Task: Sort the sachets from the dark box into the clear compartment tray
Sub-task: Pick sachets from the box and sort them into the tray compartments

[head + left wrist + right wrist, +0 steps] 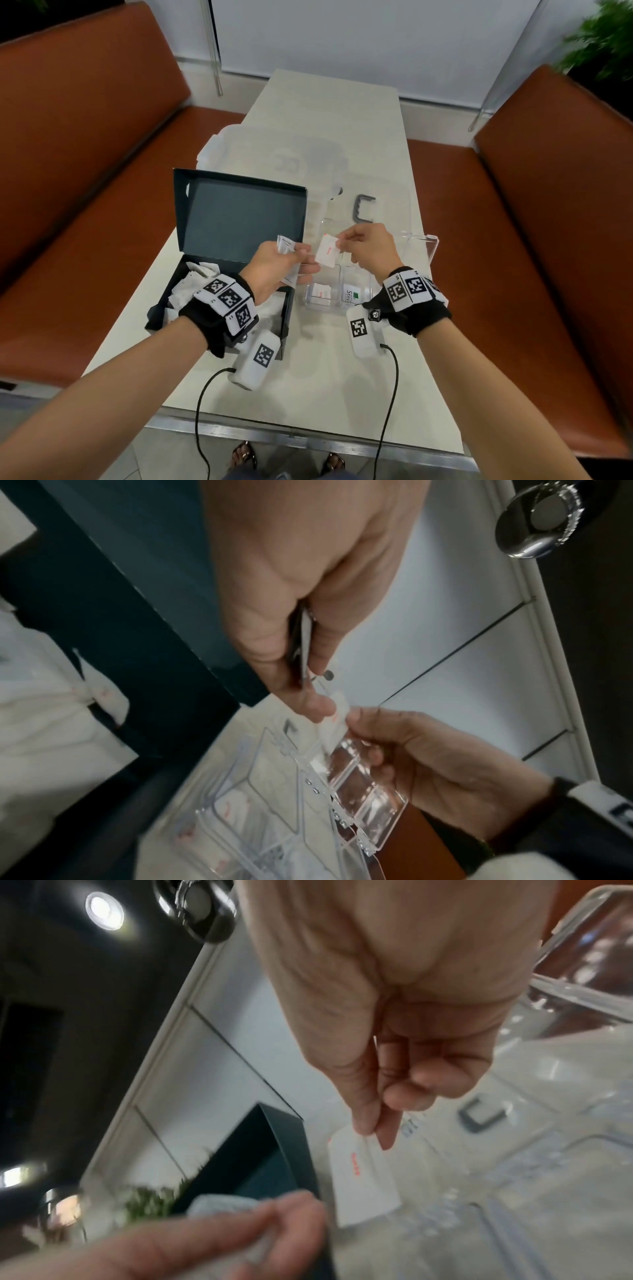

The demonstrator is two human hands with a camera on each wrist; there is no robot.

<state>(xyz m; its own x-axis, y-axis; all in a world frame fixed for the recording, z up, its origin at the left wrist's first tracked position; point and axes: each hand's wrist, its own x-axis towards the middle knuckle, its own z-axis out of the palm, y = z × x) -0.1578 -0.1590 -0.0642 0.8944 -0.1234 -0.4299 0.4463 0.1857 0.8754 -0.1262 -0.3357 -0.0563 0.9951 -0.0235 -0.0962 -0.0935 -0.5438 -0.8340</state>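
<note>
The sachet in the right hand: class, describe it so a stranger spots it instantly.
Find the clear compartment tray right of the dark box. Above it, the right hand pinches a white sachet with red print; the left hand's sachets bear dark print.

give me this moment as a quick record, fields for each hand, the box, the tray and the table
left hand: grips a bunch of sachets above the box's right edge
right hand: pinches one white sachet with red print, above the tray
box: dark, lid up, more sachets inside
tray: clear, lid open, a few sachets in near compartments
table: pale, box left of tray, grey bracket behind tray
</note>
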